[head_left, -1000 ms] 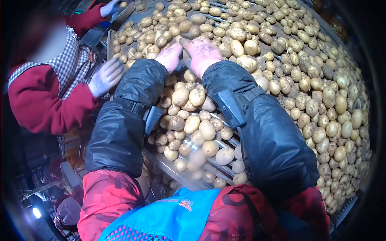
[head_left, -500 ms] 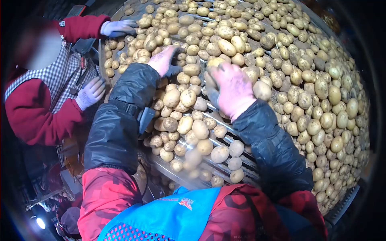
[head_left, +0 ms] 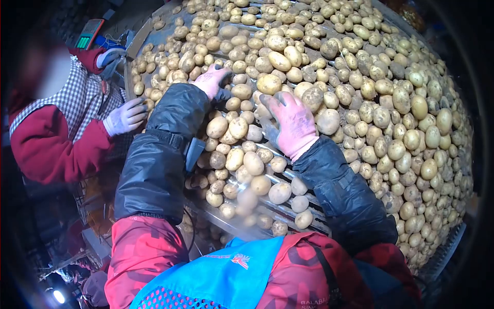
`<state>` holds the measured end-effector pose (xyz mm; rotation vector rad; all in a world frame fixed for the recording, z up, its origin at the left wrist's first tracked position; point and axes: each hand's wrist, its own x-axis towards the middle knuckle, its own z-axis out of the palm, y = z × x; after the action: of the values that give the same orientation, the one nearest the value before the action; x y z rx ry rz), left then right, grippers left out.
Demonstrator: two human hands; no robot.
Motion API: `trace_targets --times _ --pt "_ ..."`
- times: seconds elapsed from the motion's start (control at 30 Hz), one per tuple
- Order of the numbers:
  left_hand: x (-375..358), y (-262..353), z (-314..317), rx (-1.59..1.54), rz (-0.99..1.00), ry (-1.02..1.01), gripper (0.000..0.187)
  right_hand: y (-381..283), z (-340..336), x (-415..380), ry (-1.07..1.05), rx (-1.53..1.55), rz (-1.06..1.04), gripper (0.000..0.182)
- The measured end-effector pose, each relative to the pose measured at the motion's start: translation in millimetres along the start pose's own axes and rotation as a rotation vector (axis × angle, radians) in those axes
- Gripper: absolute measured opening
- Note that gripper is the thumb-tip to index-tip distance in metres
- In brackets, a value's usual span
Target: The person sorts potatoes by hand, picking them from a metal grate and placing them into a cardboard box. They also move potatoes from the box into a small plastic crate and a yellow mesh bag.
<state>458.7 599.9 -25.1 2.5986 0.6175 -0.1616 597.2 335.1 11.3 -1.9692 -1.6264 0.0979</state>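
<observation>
Evidently both gloved hands are down among a broad spread of potatoes (head_left: 238,127), which covers the surface from just in front of the body to the far edge and curves away to the right. The left hand (head_left: 210,83) lies palm down on the left part of the heap, thumb and forefinger wide apart, the gap between them facing the potatoes just to its right. The right hand (head_left: 294,123) sits a little nearer the body, bent at the fingers, with the thumb apart from them; potatoes lie right at its fingertips, but whether it grips one I cannot tell. One large yellowish potato (head_left: 268,84) rests just beyond it, and a row of potatoes separates the two hands.

Nearer the body, metal bars (head_left: 289,216) show between loose potatoes, beside a shiny metal edge (head_left: 213,220). Black sleeve covers (head_left: 157,165) reach up both forearms over red patterned sleeves, and a dark device (head_left: 194,153) is strapped by the left wrist.

On the left stands a co-worker in red sleeves and a checked apron (head_left: 85,98), one pale-gloved hand (head_left: 125,117) near the potatoes' left border. Behind, a red-framed device (head_left: 89,34) shows green lights.
</observation>
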Motion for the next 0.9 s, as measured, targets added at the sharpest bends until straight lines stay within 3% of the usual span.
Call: trace_targets --times 0.17,0.33,0.4,0.67,0.77,0.9 --pt "-5.5 16.4 11.6 -0.044 -0.098 0.022 0.065 1.5 5.5 -0.4 0.046 -0.037 -0.043 0.044" --pt "-13.1 24.9 22.8 -0.125 -0.144 0.175 0.049 2.2 3.9 -0.6 0.032 0.014 -0.039 0.043" --pt "-12.3 26.5 24.1 -0.123 -0.212 0.136 0.044 0.8 1.4 -1.3 0.009 0.033 -0.024 0.043" --pt "-11.0 42.1 25.1 -0.032 -0.21 0.176 0.029 -9.9 -2.4 -9.6 -0.008 -0.01 0.047 0.042" --pt "-5.4 42.9 35.3 -0.387 -0.469 0.134 0.021 -16.2 -3.6 -10.8 -0.053 -0.059 0.029 0.039" --pt "-7.9 70.9 18.5 -0.063 -0.462 0.075 0.027 -27.3 -7.1 -11.2 -0.047 -0.091 0.02 0.037"
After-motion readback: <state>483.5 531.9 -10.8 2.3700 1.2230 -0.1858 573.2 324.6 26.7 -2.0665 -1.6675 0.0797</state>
